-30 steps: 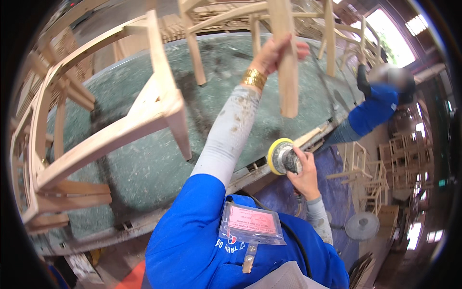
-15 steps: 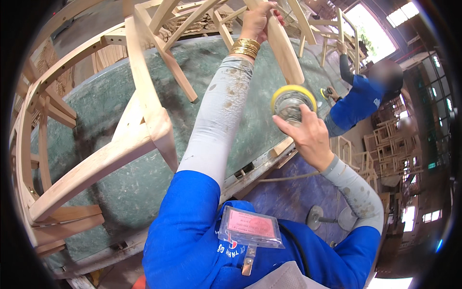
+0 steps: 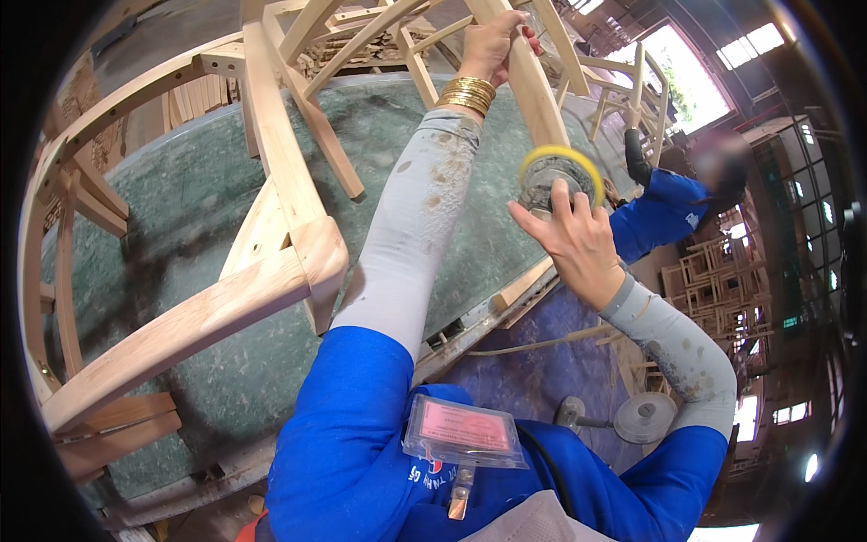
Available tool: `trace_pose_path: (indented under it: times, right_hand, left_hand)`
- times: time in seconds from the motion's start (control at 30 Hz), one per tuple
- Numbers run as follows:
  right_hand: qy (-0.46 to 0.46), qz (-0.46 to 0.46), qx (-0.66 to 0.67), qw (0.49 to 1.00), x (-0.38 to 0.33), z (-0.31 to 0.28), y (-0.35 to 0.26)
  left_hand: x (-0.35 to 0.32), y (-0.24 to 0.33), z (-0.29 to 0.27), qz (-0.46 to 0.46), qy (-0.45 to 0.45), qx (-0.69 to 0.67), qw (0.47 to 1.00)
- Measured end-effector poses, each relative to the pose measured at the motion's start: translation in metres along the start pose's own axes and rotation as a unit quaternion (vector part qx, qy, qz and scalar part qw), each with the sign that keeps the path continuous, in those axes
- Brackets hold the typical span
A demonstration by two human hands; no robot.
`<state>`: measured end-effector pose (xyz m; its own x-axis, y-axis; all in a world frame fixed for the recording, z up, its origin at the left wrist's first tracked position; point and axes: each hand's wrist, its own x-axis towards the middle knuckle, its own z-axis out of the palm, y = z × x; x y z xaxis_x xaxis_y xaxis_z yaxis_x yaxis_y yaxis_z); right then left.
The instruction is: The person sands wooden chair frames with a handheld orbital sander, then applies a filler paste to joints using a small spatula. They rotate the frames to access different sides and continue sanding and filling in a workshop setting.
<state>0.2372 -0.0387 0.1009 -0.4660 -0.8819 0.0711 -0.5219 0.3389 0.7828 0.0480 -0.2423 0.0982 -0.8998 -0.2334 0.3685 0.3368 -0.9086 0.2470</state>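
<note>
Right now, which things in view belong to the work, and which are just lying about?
In use:
left hand, gripping wooden leg
right hand, holding yellow-rimmed sander

Seemingly idle:
wooden frame at left
pale wood block
frames, far right

With fingers (image 3: 533,42) curled, the left hand (image 3: 489,51) is extended far; the right hand (image 3: 585,257) is held nearer, elbow (image 3: 718,397) bent.

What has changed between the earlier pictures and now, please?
The right hand has carried the sander forward, from near the table edge to the near end of the wooden leg. The left hand and that leg have shifted farther forward, the leg now slanting more. Both hands kept their holds; the chair frame at left stayed on the green table.
</note>
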Motion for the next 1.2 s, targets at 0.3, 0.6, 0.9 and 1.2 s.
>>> trace_pose_path:
  times: [0.3,0.6,0.9,1.2]
  right_hand:
    - [-0.024,-0.003,0.044,0.999,-0.009,-0.003,-0.004]
    - [-0.017,-0.023,-0.016,0.999,0.008,-0.003,0.005]
    - [0.012,-0.016,-0.018,1.000,0.008,-0.001,0.002]
    - [-0.048,0.064,0.286,0.955,-0.044,0.040,-0.054]
  left_hand:
    - [-0.001,0.010,0.001,-0.002,-0.008,0.007,1.000]
    - [0.002,0.006,0.007,-0.015,-0.009,0.019,1.000]
    - [-0.007,0.003,0.008,-0.013,-0.006,0.035,0.999]
    - [-0.010,0.000,0.012,-0.016,-0.004,0.044,0.999]
